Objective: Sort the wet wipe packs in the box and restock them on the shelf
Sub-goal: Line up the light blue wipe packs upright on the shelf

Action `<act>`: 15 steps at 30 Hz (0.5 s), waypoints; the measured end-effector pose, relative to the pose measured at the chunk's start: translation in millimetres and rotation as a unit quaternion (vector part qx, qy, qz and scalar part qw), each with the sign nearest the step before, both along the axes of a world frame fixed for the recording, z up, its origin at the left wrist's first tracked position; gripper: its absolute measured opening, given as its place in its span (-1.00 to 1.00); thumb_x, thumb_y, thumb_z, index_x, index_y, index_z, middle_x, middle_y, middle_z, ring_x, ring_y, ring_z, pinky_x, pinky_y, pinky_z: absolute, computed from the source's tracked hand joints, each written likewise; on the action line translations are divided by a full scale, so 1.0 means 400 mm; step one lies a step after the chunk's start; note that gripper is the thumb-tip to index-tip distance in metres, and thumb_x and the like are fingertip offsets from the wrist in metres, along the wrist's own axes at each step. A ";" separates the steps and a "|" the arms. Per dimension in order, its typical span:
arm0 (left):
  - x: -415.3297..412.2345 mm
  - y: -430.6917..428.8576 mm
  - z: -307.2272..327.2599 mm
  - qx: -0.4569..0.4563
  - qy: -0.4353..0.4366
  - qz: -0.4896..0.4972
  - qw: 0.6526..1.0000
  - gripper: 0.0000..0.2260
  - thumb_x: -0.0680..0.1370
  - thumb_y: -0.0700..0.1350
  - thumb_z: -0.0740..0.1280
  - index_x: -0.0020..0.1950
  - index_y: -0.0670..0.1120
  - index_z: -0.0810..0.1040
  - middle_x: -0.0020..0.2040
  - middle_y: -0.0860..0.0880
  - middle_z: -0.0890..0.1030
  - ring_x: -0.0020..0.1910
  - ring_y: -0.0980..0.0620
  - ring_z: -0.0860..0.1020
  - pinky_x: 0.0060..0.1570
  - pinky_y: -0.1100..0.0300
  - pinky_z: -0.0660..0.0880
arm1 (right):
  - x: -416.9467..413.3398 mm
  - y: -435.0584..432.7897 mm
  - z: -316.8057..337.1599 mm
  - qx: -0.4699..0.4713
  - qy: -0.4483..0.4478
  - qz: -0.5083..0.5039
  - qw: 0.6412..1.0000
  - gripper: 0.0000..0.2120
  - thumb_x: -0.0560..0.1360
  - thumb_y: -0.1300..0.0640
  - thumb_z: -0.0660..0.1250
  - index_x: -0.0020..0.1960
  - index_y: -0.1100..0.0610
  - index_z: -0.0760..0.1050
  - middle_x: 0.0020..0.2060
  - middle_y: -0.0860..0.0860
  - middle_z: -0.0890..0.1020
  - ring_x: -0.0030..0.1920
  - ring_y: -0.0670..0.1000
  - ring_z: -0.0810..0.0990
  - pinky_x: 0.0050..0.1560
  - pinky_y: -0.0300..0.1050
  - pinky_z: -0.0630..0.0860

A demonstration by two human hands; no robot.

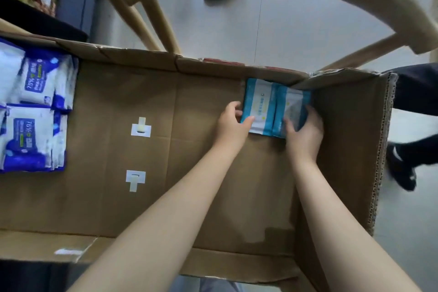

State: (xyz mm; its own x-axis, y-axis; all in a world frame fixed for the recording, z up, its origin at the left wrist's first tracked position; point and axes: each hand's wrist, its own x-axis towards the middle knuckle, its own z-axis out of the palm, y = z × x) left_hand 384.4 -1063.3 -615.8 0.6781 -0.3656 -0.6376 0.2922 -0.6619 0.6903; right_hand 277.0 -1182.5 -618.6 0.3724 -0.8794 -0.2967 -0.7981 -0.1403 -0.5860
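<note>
Two light-blue wipe packs (272, 106) lie side by side in the far right corner of the cardboard box (350, 149) — squared together, likely for lifting as a pair. Left hand (233, 123) pinches the left pack's edge; right hand (304, 131) curls over the right one, both forearms reaching forward. Dark-blue packs (33, 106) sit well apart at the box's left end.

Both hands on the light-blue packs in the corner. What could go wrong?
1. Left hand and right hand hold the light-blue and white wipe packs from the sides; one may slip out on lifting.
2. Packs sit in the brown cardboard box corner; the right hand may snag the wall.
</note>
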 end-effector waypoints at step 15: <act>0.013 0.298 0.179 0.015 0.102 0.077 0.992 -0.87 0.62 -0.07 0.30 0.08 -0.08 0.57 0.08 -0.05 0.65 0.04 -0.01 0.63 0.11 -0.02 0.57 | -0.050 0.153 0.180 0.152 -0.116 -0.042 0.981 -0.84 0.49 0.14 0.46 -0.08 -0.01 0.48 -0.19 -0.08 0.60 -0.20 -0.19 0.56 -0.31 -0.48 0.43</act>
